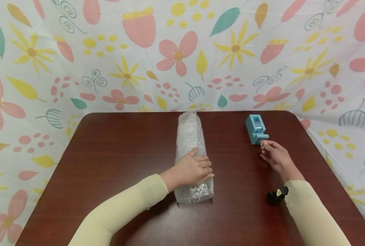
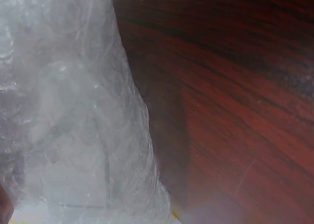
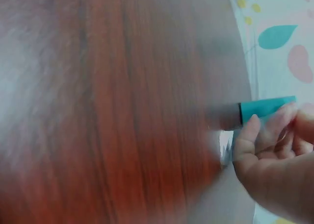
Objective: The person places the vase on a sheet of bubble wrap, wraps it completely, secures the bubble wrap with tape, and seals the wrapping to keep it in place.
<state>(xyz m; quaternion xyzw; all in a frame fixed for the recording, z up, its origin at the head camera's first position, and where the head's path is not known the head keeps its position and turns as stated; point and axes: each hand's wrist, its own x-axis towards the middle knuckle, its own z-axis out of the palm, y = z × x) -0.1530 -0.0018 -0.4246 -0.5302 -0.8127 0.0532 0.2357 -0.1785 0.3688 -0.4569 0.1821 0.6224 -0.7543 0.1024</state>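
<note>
A long bundle of bubble wrap [image 1: 190,133] lies lengthwise on the table in the head view. My left hand [image 1: 192,169] rests across its nearer half, fingers reaching to the right edge. In the left wrist view the bubble wrap [image 2: 88,111] fills the left side, and only a sliver of the hand shows. To the right stands a light blue tape dispenser [image 1: 253,124] with a roll of clear tape [image 1: 257,125]. At its front edge my right hand [image 1: 277,157] pinches the tape's end. The right wrist view has the right hand [image 3: 274,160] partly covering the dispenser [image 3: 260,109].
The dark reddish-brown wooden table [image 1: 124,143] has rounded far corners. A white cloth [image 1: 176,92] with flowers and leaves hangs behind it and along its sides. On my right wrist sits a small black camera [image 1: 276,196].
</note>
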